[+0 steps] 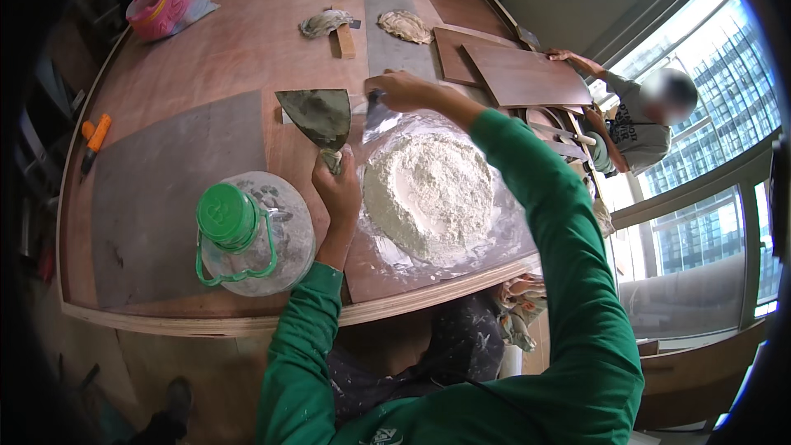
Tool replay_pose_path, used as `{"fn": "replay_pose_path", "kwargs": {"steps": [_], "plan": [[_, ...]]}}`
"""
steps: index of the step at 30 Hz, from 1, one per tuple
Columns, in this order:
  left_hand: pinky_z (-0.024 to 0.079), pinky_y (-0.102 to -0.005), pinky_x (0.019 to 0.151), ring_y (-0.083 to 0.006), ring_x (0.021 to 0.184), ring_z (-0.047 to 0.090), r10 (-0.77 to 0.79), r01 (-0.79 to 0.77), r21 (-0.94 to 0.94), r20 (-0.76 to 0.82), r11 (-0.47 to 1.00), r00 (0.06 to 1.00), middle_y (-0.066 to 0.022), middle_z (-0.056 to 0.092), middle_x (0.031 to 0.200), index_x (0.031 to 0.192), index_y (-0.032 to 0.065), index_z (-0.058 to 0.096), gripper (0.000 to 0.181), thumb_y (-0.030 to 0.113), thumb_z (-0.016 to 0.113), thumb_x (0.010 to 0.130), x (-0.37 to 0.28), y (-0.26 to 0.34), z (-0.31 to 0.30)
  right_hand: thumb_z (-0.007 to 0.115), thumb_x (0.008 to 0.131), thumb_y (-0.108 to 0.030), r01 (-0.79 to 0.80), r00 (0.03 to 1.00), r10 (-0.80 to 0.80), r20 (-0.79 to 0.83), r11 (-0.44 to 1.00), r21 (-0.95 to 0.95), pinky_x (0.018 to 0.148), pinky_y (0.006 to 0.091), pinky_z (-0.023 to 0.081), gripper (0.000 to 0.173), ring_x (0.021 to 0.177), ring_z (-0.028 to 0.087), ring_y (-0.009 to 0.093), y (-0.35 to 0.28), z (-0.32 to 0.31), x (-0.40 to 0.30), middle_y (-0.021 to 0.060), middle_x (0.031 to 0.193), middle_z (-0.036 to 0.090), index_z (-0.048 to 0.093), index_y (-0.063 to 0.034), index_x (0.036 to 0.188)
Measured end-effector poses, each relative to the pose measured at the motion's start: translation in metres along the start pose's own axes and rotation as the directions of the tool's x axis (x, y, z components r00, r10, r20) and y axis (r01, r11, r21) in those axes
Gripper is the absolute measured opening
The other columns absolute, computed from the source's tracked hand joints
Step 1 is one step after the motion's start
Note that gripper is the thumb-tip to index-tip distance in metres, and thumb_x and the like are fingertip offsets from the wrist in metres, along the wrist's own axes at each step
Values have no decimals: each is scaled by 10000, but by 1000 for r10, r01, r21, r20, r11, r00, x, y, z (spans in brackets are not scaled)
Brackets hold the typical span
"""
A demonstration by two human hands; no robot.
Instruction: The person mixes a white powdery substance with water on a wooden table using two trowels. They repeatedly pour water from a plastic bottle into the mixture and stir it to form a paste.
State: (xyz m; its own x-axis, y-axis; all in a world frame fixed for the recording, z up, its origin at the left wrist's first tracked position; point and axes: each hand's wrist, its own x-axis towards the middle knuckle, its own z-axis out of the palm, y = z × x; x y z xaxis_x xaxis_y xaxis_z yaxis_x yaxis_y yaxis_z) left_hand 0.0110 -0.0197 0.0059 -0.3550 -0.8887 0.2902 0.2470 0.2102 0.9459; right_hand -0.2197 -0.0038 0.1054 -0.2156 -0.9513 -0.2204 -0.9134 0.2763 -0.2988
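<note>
My left hand (338, 185) grips a wide putty knife (321, 114) by its handle, the dirty, grey-smeared blade pointing away from me. My right hand (395, 88) holds a second scraper (378, 114), blurred and partly covered by the fingers, with its blade low at the far left rim of the powder. A broad round mound of off-white powder (451, 185), hollowed towards its left side, lies on a dusty, white-streaked sheet (371, 272) before me. Left of my left wrist stands a big clear plastic jug (290, 259) with a green cap (225, 213) and green handle.
An orange-handled tool (96, 143) lies at the table's left. Farther off are crumpled rags (405, 26), a wood block (344, 42) and a pink bag (162, 9). At right, another person (639, 127) holds a brown board (525, 77). The plywood table edge (432, 287) runs before me.
</note>
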Motion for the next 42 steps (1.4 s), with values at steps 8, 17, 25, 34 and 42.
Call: {"fn": "replay_pose_path", "kwargs": {"steps": [8, 17, 25, 34, 42], "plan": [[463, -371, 666, -185, 703, 562, 12, -12, -84, -2, 996, 1000, -127, 632, 786, 922, -79, 603, 113, 29, 608, 889, -2, 6, 21, 591, 858, -116, 336, 880, -274, 388, 936, -101, 904, 475, 517, 371, 1117, 635, 358, -4, 84, 69, 173, 1132, 692, 650, -115, 1224], [337, -298, 519, -82, 576, 415, 39, -42, -91, -35, 995, 999, 3, 493, 653, 790, -6, 544, 222, 98, 632, 966, 1, 4, 12, 620, 903, -51, 501, 837, -543, -62, 807, -313, 992, 447, 446, 155, 1060, 618, 245, -30, 3, -107, 65, 990, 719, 734, -108, 992], [409, -322, 587, -112, 643, 470, 218, -223, -46, -89, 974, 972, -8, 532, 707, 823, -7, 569, 178, 82, 635, 962, 4, 18, 11, 642, 912, -99, 251, 958, -270, -95, 952, -177, 981, 449, 455, 175, 1090, 615, 310, -25, -18, -46, 130, 1075, 710, 704, -78, 1075], [397, -301, 552, -110, 622, 437, 416, -407, 105, -91, 907, 905, -27, 461, 670, 781, 27, 489, 272, 119, 682, 948, -5, 31, 1, 658, 833, -222, 565, 787, -608, 104, 779, 272, 935, 440, 492, 329, 1099, 630, 351, -62, 70, 1, 213, 1102, 672, 660, -43, 1109], [380, -292, 537, -129, 602, 493, 424, -424, 98, 23, 900, 905, -62, 542, 674, 789, 13, 515, 257, 126, 698, 930, -14, 27, -6, 665, 848, -150, 554, 772, -415, 482, 811, -188, 1010, 449, 453, 145, 1118, 601, 316, -82, 50, -36, 167, 995, 690, 689, -36, 934]]}}
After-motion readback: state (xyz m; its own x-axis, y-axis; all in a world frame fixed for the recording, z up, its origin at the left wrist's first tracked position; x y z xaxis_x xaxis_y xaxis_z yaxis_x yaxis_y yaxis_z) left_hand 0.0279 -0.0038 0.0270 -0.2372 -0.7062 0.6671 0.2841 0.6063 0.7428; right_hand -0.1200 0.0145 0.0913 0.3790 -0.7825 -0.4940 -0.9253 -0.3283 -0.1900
